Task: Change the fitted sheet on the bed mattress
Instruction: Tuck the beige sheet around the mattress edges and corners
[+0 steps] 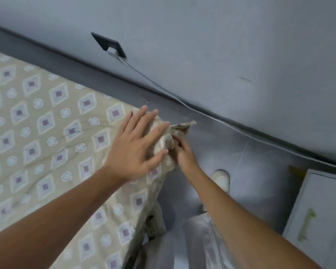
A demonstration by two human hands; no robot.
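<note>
Left grip (138,150): fingers straight and spread, palm pressed flat on the bunched corner of the fitted sheet (47,121). Right grip (182,152): fingers curled, pinching the sheet's gathered hem at the same corner, just beside the left fingertips. The beige sheet, printed with diamonds and circles, covers the mattress (155,220) top; the mattress side shows below the corner. A white cable (163,90) runs from a dark wall socket (109,44) along the skirting. One white shoe (222,178) stands on the grey floor.
</note>
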